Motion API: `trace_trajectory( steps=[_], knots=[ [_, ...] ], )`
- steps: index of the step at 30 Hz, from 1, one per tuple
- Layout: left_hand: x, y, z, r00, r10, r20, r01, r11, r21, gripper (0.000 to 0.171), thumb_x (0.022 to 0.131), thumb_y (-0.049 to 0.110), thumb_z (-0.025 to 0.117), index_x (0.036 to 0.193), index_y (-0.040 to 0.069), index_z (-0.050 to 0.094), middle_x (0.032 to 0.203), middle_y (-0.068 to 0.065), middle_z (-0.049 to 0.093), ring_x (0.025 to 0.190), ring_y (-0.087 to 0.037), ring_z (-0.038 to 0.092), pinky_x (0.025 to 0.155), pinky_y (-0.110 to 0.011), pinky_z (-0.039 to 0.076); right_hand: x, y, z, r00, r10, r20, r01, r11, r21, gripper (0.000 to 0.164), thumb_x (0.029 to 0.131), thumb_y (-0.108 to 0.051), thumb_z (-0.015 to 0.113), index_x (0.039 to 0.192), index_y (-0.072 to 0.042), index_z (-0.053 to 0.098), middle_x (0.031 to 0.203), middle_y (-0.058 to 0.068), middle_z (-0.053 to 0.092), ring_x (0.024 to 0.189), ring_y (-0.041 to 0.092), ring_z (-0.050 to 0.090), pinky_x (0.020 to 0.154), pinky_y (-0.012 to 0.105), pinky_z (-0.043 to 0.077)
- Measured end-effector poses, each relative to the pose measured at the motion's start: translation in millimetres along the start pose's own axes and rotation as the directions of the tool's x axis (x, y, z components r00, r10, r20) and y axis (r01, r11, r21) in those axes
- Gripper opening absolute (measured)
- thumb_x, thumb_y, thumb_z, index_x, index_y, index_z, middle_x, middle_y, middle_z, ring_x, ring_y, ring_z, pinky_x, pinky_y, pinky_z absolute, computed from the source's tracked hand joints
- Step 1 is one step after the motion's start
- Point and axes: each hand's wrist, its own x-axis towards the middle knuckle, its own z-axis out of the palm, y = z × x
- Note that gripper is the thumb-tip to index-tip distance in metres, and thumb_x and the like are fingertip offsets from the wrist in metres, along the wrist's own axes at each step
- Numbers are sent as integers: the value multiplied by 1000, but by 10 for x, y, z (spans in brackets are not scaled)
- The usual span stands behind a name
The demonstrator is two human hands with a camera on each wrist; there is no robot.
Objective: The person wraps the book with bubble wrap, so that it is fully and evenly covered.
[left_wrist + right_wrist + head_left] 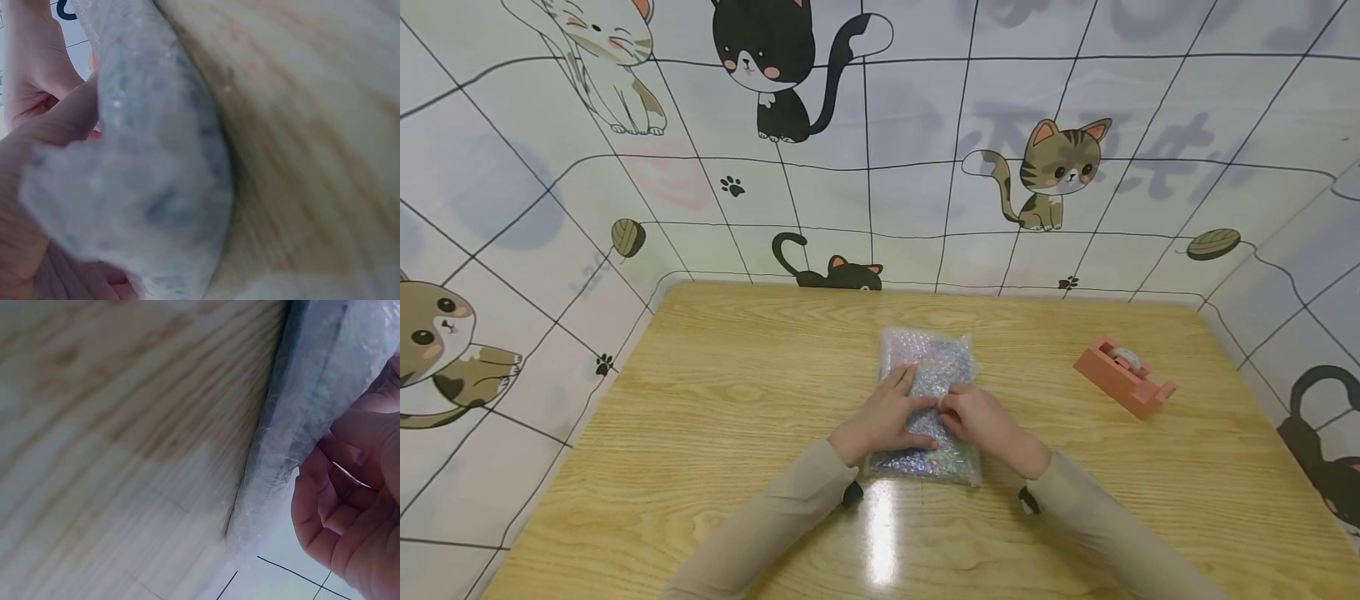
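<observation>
A flat package in clear bubble wrap (925, 354) lies near the middle of the table, with bluish, shimmering contents showing through. My left hand (887, 421) rests on its left half, fingers spread and thumb stretched along the near side. On the right half, my right hand (981, 421) has its fingers bent, their tips bunched on the wrap right at the left index fingertip. In the right wrist view, the curled fingers (319, 512) stand over the upper face of the wrap (281, 447); I cannot tell whether they pinch it. The left wrist view shows the wrap's puffy side (162, 187) close up.
A pink tape dispenser (1123, 377) with a roll of tape stands on the wooden table (737, 375) to the right of the package. Behind and at both sides of the table hangs a white cloth backdrop (917, 225) with cartoon cats and grid lines.
</observation>
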Motion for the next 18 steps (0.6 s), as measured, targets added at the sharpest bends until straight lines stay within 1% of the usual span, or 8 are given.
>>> trace_trajectory(
  steps=[4, 7, 11, 15, 18],
  knots=[
    [-4, 5, -4, 1000, -10, 12, 10, 1000, -11, 66, 77, 57, 67, 128, 17, 59, 143, -34, 27, 137, -42, 21, 114, -46, 16, -32, -2, -25, 999, -31, 21, 31, 999, 17, 9, 77, -4, 73, 83, 2, 71, 75, 3, 58, 65, 12, 54, 58, 20, 49],
    [-4, 8, -6, 1000, -9, 11, 9, 1000, -9, 65, 77, 58, 66, 128, 17, 60, 143, -34, 27, 137, -42, 21, 114, -46, 16, -70, -7, -61, 997, -58, 45, 57, 998, 19, 14, 78, -2, 72, 90, 5, 71, 78, 6, 58, 67, 14, 54, 58, 20, 49],
    [-3, 9, -9, 1000, 2, -6, -2, 1000, 0, 65, 77, 57, 68, 127, 16, 61, 142, -34, 29, 136, -43, 23, 113, -46, 17, -123, -9, -129, 992, -91, 88, 89, 996, 28, 15, 77, 0, 72, 91, 7, 71, 84, 10, 61, 73, 18, 59, 63, 23, 53],
    [0, 8, -10, 1000, 3, -10, -3, 1000, 0, 64, 76, 56, 69, 126, 16, 61, 142, -34, 29, 135, -44, 24, 113, -46, 18, -153, -1, -202, 988, -84, 133, 74, 994, 81, 10, 79, 1, 69, 88, 5, 70, 89, 11, 64, 81, 22, 63, 70, 30, 55],
    [0, 5, -3, 1000, -7, 3, 7, 1000, -7, 65, 76, 56, 69, 127, 16, 60, 143, -34, 28, 136, -43, 22, 114, -45, 16, -174, 8, -213, 989, -75, 131, 62, 993, 101, 19, 80, 0, 68, 99, 5, 68, 90, 10, 65, 80, 20, 63, 69, 30, 54]
  ],
)
